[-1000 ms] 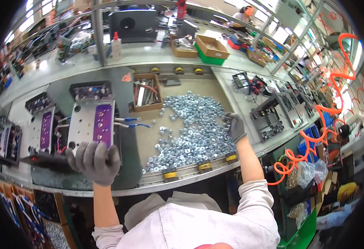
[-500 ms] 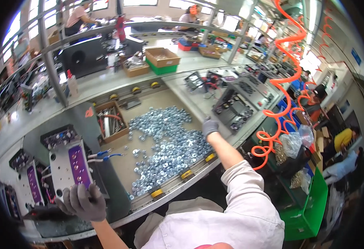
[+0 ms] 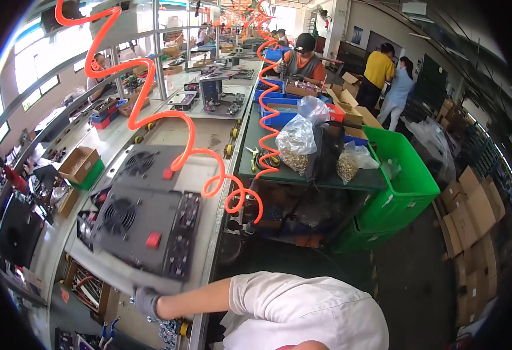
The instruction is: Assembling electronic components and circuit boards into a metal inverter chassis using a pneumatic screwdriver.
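Observation:
My right hand, in a grey glove, is at the near edge of a pale board on the line. It is smeared by motion, so whether its fingers grip that edge cannot be made out. On the board lies a dark grey panel unit with a round fan grille, a red block and a strip of circuit parts along its right side. A similar panel lies just beyond. Below my hand show some loose metal nuts and blue-tipped wires. My left hand is out of view.
An orange coiled hose hangs over the line; another hangs beyond it. To the right stand a green bench with bagged small parts and a green bin. A co-worker sits ahead; two people stand farther back.
My view has swung right along the line. My left hand and the purple-plated unit near it have left view. The pale board with its panels now lies nearer, with my right hand still at its edge.

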{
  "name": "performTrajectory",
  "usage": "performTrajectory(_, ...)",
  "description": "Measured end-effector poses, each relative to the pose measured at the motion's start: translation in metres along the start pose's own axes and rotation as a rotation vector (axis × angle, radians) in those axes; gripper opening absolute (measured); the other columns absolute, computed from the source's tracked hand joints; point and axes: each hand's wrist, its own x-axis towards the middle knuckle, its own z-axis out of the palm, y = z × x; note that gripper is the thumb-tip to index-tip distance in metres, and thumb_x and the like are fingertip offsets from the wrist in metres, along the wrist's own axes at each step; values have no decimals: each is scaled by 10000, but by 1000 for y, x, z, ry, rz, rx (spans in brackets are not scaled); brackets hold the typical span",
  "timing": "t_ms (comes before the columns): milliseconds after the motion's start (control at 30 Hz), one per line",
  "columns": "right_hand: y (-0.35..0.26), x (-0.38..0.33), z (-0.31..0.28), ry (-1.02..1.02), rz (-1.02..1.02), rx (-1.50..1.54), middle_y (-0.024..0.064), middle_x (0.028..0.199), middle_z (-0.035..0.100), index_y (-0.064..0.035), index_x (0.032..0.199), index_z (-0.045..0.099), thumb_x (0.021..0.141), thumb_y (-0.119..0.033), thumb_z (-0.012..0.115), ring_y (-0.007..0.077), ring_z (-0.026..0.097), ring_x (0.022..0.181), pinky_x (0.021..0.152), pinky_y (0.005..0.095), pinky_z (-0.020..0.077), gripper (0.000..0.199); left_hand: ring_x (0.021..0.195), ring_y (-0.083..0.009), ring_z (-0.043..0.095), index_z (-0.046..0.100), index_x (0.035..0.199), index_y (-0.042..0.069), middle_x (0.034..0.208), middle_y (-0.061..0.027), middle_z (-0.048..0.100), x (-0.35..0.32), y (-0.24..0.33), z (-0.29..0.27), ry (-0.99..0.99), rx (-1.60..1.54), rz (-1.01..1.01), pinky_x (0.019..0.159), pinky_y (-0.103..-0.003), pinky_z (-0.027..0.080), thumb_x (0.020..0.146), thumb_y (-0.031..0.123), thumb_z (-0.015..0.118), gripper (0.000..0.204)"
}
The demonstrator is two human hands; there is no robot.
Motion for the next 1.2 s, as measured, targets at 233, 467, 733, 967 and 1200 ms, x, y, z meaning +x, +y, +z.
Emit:
performTrajectory(233, 40, -140, -58, 614, -159, 846, 211, 895, 646, 36, 1074, 593, 792, -291, 579, 405, 632, 784, 716, 491, 511, 432, 984, -355, 525, 553, 1069, 62, 1036, -151, 548, -11, 38, 5, -283, -248, 7, 913, -557, 384, 921, 548, 477, 514)
performTrajectory(467, 170, -146, -33, 616, 629, 665, 197, 930, 616, -46, 1010, 620, 842, -343, 582, 359, 618, 877, 728, 445, 517, 343, 1182, -446, 461, 472, 1347, 68, 1271, -264, 514, -42, 92, -10, -926, -744, -49, 979, -578, 363, 851, 605, 543, 734)
performTrajectory(733, 214, -140, 9, 185, 567, 853, 182, 1010, 661, -92, 1068, 623, 874, -317, 545, 352, 639, 951, 814, 444, 503, 307, 1243, -443, 406, 397, 1399, 62, 1335, -275, 449, -55, 132, 31, -1316, -600, 143, 1009, -583, 325, 850, 638, 498, 802)
performTrajectory(967, 252, -138, 22, 239, 596, 851, 157, 968, 677, -164, 1132, 625, 868, -347, 532, 328, 645, 925, 800, 443, 494, 334, 1293, -437, 369, 444, 1342, 19, 1321, -263, 466, -66, 133, 35, -1346, -532, 52, 1084, -544, 243, 783, 626, 553, 832)
performTrajectory(1200, 305, -141, 55, 264, 621, 833, 124, 1058, 676, -230, 1219, 617, 869, -365, 534, 313, 637, 984, 854, 430, 487, 384, 1201, -463, 437, 552, 1225, 22, 1249, -260, 517, -80, 134, 54, -1224, -590, 100, 1026, -560, 305, 694, 689, 597, 854)
